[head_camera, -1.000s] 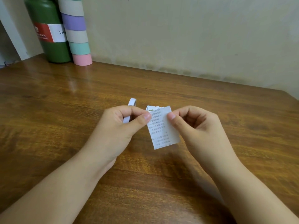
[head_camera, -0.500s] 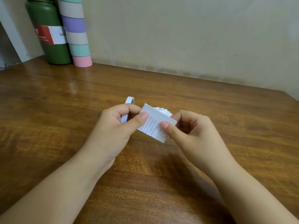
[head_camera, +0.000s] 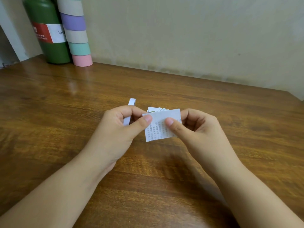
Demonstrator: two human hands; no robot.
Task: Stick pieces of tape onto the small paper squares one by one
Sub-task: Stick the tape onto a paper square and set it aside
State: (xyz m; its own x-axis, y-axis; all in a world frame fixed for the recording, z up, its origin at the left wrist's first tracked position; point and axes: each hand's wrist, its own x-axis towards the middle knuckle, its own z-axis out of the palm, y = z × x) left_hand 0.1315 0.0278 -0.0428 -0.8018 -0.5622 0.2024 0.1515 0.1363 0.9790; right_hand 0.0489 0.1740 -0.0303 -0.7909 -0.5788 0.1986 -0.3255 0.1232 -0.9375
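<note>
Two thumbs press the front of a printed paper square [head_camera: 162, 125]: the left hand [head_camera: 120, 127] pinches its left edge with a white tape roll [head_camera: 129, 112] tucked among its fingers, the right hand [head_camera: 192, 127] pinches its right side. Behind the fingers more squares [head_camera: 157, 109] lie on the bench [head_camera: 49, 129]. Misaligned tape could crease it; its print is unreadable, while the far green bottle [head_camera: 47, 32] reads "Vac".

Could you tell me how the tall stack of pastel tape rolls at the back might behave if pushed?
The stack of pastel tape rolls stands narrow and tall, so it would probably topple. The separate rolls may slide apart, then roll across the smooth wooden table.
</note>
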